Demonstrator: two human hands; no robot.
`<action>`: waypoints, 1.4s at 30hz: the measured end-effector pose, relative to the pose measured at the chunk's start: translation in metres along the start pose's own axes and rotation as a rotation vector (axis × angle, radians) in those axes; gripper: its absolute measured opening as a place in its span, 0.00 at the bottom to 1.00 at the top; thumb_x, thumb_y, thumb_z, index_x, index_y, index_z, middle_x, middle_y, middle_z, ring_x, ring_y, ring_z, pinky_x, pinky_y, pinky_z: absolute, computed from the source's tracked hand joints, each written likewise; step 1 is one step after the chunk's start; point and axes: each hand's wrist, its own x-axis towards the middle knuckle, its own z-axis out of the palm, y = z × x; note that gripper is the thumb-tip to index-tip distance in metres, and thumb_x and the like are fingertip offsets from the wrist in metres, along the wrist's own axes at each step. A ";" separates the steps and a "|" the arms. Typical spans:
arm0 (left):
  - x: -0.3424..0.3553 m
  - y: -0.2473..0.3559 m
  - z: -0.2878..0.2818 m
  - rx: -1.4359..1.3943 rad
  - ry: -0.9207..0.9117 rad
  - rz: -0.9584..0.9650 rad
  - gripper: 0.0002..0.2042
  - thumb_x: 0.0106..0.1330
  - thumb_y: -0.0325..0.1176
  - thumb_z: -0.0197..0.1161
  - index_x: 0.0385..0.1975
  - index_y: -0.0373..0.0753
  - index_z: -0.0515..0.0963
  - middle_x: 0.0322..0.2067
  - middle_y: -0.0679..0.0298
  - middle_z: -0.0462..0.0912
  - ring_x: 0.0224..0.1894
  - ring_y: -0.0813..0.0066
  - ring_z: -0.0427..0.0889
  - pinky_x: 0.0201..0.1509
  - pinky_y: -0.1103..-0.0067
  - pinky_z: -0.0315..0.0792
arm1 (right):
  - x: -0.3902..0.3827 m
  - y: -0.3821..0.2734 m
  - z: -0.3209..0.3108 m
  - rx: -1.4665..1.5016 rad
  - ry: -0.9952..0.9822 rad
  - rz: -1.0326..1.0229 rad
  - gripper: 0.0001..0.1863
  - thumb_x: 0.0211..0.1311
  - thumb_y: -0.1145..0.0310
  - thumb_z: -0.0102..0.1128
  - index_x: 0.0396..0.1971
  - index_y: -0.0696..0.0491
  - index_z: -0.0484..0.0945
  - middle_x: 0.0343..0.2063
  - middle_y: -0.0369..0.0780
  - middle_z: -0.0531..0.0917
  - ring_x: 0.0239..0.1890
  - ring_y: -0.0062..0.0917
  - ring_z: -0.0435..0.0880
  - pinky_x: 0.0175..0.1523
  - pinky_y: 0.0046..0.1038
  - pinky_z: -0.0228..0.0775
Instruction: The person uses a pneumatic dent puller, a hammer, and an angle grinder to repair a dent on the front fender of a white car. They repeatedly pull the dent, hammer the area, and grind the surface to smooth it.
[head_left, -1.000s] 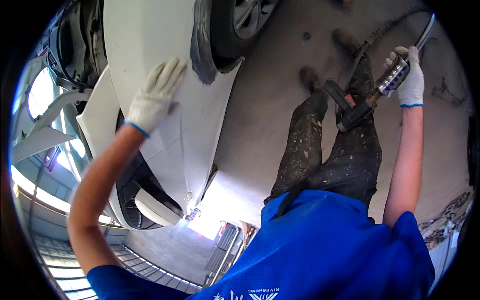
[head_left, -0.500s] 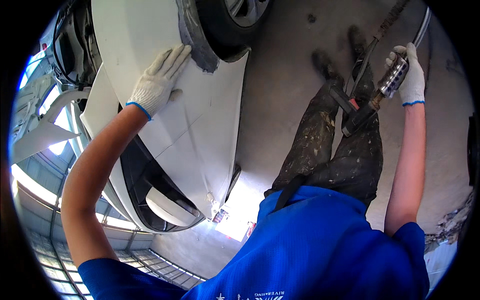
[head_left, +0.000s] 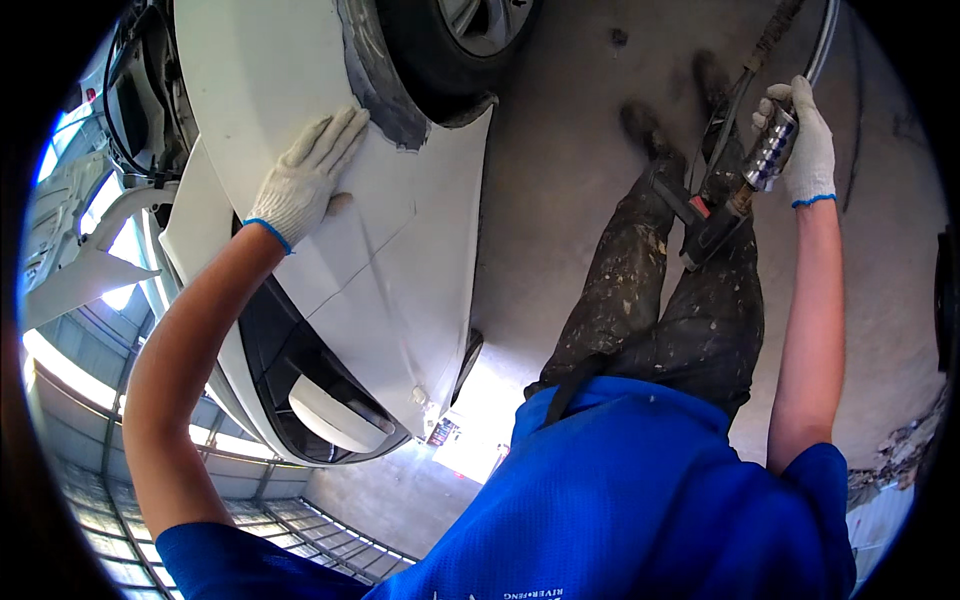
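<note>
The left hand (head_left: pixel 303 185) lies flat on a white car's front fender (head_left: pixel 250 80), fingers straight and grasping nothing, their tips near the rough grey patch (head_left: pixel 385 95) along the wheel arch, beside the tyre (head_left: pixel 415 50). The right hand (head_left: pixel 812 145) grips the chrome cylinder of what looks like a dent-puller gun (head_left: pixel 770 155), held out over the bare concrete floor (head_left: pixel 560 150), its black body in front of the paint-spotted trousers (head_left: pixel 615 265). Beyond the white side mirror (head_left: pixel 335 415), bright light pools on the floor; a metal-framed wall (head_left: pixel 95 415) curves along the left.
</note>
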 end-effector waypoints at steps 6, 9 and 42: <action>0.032 0.014 0.001 0.070 0.037 -0.007 0.52 0.53 0.54 0.69 0.76 0.36 0.54 0.79 0.63 0.50 0.80 0.70 0.46 0.83 0.72 0.43 | -0.004 -0.005 0.006 -0.020 -0.012 0.014 0.23 0.75 0.47 0.54 0.39 0.56 0.79 0.27 0.37 0.82 0.28 0.22 0.82 0.34 0.23 0.78; 0.038 0.017 0.006 0.099 0.062 -0.005 0.51 0.53 0.53 0.69 0.76 0.35 0.54 0.78 0.63 0.50 0.80 0.70 0.46 0.83 0.72 0.43 | -0.006 -0.007 0.008 -0.062 -0.037 0.002 0.23 0.75 0.47 0.54 0.39 0.55 0.79 0.27 0.37 0.82 0.28 0.22 0.82 0.34 0.23 0.77; 0.000 0.002 0.009 0.061 -0.015 0.060 0.51 0.54 0.54 0.68 0.75 0.35 0.54 0.78 0.62 0.50 0.80 0.69 0.46 0.84 0.72 0.41 | 0.002 -0.003 -0.003 0.034 0.007 -0.017 0.22 0.75 0.50 0.56 0.37 0.58 0.79 0.25 0.39 0.81 0.25 0.24 0.82 0.32 0.26 0.77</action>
